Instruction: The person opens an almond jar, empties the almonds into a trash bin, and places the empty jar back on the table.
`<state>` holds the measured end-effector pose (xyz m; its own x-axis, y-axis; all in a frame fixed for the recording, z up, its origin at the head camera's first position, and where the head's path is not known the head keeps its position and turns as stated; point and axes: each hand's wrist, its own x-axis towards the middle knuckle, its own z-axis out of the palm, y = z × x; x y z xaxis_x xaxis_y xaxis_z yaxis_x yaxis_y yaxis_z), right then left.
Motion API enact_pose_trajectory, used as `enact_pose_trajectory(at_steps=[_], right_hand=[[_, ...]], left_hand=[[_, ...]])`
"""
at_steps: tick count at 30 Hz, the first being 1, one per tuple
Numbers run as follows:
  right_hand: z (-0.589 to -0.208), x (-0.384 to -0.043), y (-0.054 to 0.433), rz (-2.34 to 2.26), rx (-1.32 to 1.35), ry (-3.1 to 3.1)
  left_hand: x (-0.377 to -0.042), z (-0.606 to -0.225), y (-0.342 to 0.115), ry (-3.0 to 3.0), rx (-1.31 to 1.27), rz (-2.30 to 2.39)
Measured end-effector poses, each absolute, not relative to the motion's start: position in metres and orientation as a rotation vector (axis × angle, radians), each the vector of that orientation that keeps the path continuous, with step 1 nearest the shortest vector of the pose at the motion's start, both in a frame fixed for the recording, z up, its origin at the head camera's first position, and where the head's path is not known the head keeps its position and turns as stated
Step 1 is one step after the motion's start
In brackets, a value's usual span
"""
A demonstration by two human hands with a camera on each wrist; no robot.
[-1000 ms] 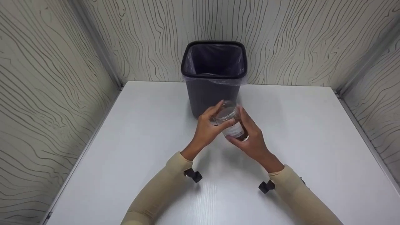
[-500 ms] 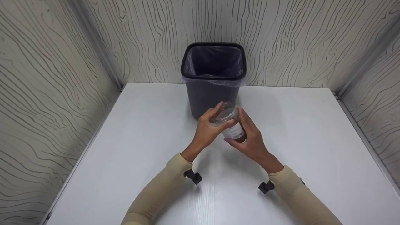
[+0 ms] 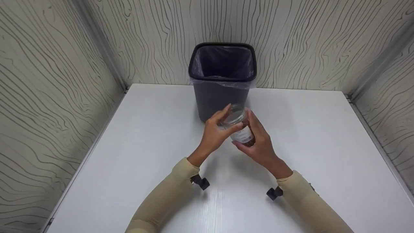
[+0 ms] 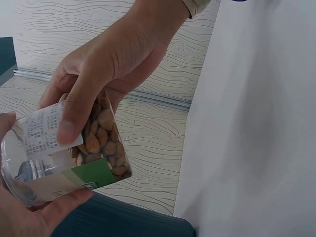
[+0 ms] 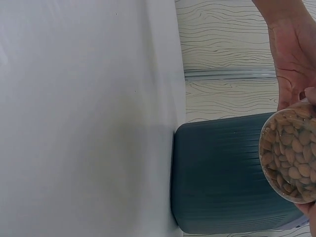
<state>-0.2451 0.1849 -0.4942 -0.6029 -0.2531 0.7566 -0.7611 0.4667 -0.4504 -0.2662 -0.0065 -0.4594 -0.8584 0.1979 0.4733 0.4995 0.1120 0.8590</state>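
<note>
Both hands hold a clear plastic jar (image 3: 243,135) of almonds, tilted in front of the bin in the head view. The left hand (image 3: 213,131) grips its clear top end, with the thumb across the near side. Around the lower body curl the fingers of the right hand (image 3: 262,140). Almonds (image 4: 102,136) fill the bottom part of the jar in the left wrist view, where the right thumb presses a white printed label (image 4: 42,128) above a green band (image 4: 91,173). The round base of the jar (image 5: 291,153) faces the right wrist camera, almonds showing through.
A dark bin (image 3: 221,98) lined with a clear plastic bag (image 3: 223,84) stands behind the hands on the white table (image 3: 155,136). Wood-grain panels (image 3: 155,42) wall the table at the back and both sides.
</note>
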Motion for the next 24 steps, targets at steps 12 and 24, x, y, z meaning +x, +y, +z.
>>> enact_pose_trajectory(at_steps=[12,24], right_hand=[[-0.4971,-0.2446,0.18,1.018,0.766,-2.132],[-0.503,-0.2459,0.1766,1.036,0.722,-2.12]], left_hand=[[-0.2663,-0.4632,-0.0051,-2.153,-0.663,-1.837],[-0.2653,-0.4685,-0.0047,-2.137,-0.681,-1.829]])
